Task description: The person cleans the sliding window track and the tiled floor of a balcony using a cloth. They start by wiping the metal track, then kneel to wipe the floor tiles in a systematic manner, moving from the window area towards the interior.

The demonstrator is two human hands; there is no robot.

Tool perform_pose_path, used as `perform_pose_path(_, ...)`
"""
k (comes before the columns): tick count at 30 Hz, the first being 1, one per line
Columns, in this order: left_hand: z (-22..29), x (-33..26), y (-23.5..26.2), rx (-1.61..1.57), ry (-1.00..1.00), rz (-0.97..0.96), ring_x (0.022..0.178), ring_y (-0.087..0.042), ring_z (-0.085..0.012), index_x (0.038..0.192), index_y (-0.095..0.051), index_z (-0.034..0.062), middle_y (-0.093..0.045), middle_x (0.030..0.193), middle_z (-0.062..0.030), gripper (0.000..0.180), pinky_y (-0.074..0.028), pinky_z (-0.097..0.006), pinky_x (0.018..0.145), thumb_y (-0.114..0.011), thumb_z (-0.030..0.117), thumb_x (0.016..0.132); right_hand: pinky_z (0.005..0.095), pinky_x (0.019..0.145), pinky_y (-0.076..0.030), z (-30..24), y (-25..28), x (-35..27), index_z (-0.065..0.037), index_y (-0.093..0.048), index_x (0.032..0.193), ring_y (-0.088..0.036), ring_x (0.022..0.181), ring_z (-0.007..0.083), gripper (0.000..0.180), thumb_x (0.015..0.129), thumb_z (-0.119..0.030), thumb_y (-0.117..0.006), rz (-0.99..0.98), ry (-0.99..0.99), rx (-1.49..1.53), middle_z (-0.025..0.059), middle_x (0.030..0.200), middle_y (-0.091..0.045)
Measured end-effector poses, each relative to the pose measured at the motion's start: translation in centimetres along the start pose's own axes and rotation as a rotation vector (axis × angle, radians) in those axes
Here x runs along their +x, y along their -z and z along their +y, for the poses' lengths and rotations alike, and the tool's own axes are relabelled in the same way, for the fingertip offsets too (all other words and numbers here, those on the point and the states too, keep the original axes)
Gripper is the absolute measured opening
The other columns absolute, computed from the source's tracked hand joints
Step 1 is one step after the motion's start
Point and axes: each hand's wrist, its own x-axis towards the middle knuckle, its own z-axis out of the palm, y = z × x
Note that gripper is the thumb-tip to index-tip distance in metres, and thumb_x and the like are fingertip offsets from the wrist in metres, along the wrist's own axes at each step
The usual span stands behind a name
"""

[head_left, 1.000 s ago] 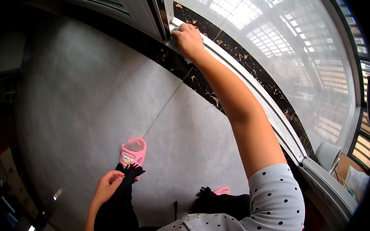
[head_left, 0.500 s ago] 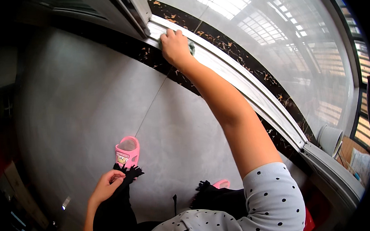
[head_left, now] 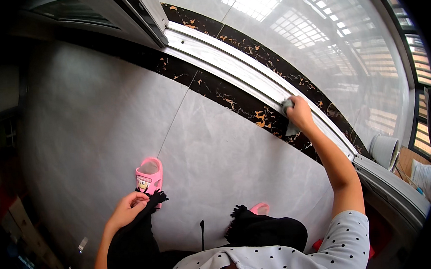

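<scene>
Grey cloth (head_left: 289, 115) mostly under right hand (head_left: 300, 112) (second pink slipper (head_left: 260, 208) too).

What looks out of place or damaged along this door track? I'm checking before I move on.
Nothing stands out. The right hand presses a grey cloth on the pale sliding-door track, which looks unbroken. The left hand rests on the black trouser leg. The grey floor tiles show no spills.

Grey tiled floor (head_left: 101, 117); pink slipper (head_left: 149, 175) on it
</scene>
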Motion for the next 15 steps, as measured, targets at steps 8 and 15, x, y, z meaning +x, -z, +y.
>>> perform_pose_path(8,-1.7,-0.7,0.6,-0.055,-0.035,0.166,0.079,-0.054,-0.0062,0.099,-0.056,0.0002,-0.059,0.086,-0.001,0.014,-0.043,-0.02,0.072,-0.052,0.005,0.087,0.0394,0.083,-0.044,-19.9,-6.5,15.6,-0.004,-0.06,0.094,-0.051,0.094,0.0346,0.034,0.061,-0.001,-0.061,0.248,0.388,0.446,0.0165,0.095,-0.054)
perform_pose_path(15,-3.3,-2.4,1.0,-0.157,0.025,0.354,0.077,-0.052,-0.0051,0.099,-0.056,0.0004,-0.058,0.086,-0.0001,0.013,-0.042,-0.019,0.07,-0.051,0.006,0.088,0.0382,0.075,-0.043,-27.4,-11.6,22.0,-0.011,-0.061,0.087,-0.049,0.092,0.0271,0.018,0.07,-0.01,-0.055,0.347,0.504,-0.16,0.008,0.094,-0.05)
